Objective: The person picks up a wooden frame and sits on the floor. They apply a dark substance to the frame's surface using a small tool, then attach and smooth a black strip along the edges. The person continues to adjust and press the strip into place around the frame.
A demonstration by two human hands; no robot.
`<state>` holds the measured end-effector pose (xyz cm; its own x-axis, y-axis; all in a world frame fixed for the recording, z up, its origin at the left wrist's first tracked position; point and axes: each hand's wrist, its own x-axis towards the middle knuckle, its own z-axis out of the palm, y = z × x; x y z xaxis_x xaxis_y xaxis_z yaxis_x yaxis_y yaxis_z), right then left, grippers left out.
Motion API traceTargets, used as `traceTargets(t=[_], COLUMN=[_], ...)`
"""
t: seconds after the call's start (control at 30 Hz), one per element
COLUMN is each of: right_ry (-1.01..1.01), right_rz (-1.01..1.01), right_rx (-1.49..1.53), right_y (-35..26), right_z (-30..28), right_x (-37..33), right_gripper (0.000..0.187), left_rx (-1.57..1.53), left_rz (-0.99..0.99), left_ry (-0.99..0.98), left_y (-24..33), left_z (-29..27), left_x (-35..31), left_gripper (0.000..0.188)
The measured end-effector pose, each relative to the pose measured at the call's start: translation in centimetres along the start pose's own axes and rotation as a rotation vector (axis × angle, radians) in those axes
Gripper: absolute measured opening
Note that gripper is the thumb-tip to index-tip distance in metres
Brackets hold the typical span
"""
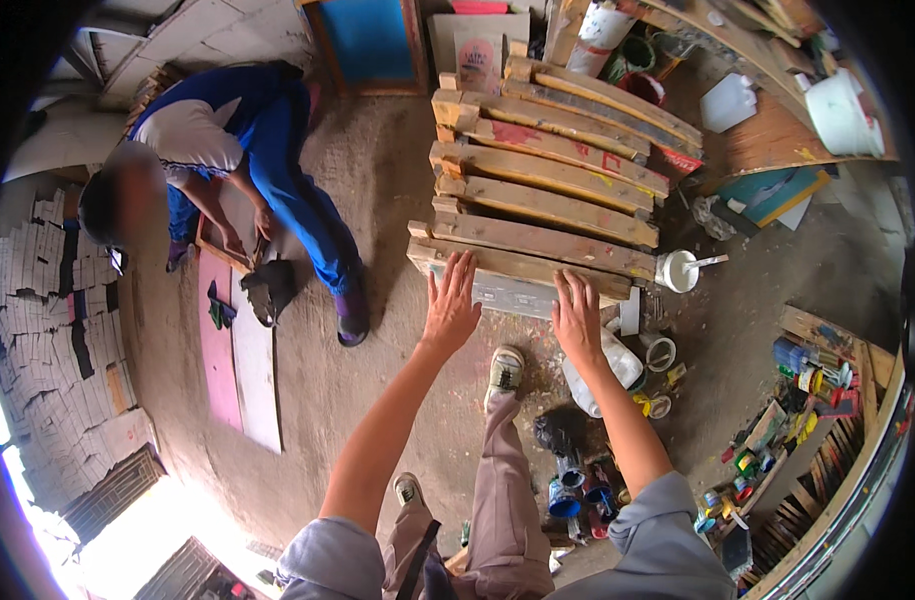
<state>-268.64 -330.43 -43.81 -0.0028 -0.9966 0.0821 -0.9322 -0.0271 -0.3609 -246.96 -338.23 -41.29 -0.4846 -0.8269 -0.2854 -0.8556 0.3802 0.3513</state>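
A row of wooden frames (pixel 547 190) leans on the floor in front of me, their worn, paint-marked edges side by side. Along the nearest wooden frame (pixel 537 262) both of my hands rest, spaced apart. My left hand (pixel 450 308) lies with fingers stretched out over its left part. My right hand (pixel 577 315) touches its right part, fingers also extended. Between the hands, below the wood, shows a greyish panel (pixel 517 296). A white tub (pixel 677 271) with a brush or stick across it stands just right of the frames.
A co-worker (pixel 247 140) bends over pink and white boards (pixel 239 350) on the left. Near my right forearm are a white plastic jug (pixel 602 375), tape rolls (pixel 660 354) and paint cans (pixel 565 497). Bottles and wood strips (pixel 827 460) crowd the right side. A blue panel (pixel 367 42) stands behind.
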Motion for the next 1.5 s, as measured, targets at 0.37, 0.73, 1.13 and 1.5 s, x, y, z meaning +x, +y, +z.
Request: traceTargets(t=[0.37,0.73,1.13,1.5], right_ry=[-0.332,-0.204,-0.138,-0.221], right_rz=[-0.097,-0.327,-0.833,-1.619], right_rx=[-0.002,0.127,0.081,0.128], right_y=[0.0,-7.6,-36.5,-80.2], right_z=[-0.8,-2.7,-21.2,-22.7], right_x=[1.9,-1.2,-9.2,-25.5], right_gripper=[0.064,0.048,0.048,0.047], left_rx=[0.094,-0.026,0.119,0.354], left_rz=[-0.061,-0.222,-0.082,-0.731], left_ry=[-0.131,0.167,0.738,1.127], left_y=[1.0,-1.2,-7.3,-16.0], left_z=[-0.7,-1.8,-19.4,-21.8], left_x=[-3.5,-11.9,-43.9,-89.9], left_gripper=[0.089,0.064,0.056,0.047])
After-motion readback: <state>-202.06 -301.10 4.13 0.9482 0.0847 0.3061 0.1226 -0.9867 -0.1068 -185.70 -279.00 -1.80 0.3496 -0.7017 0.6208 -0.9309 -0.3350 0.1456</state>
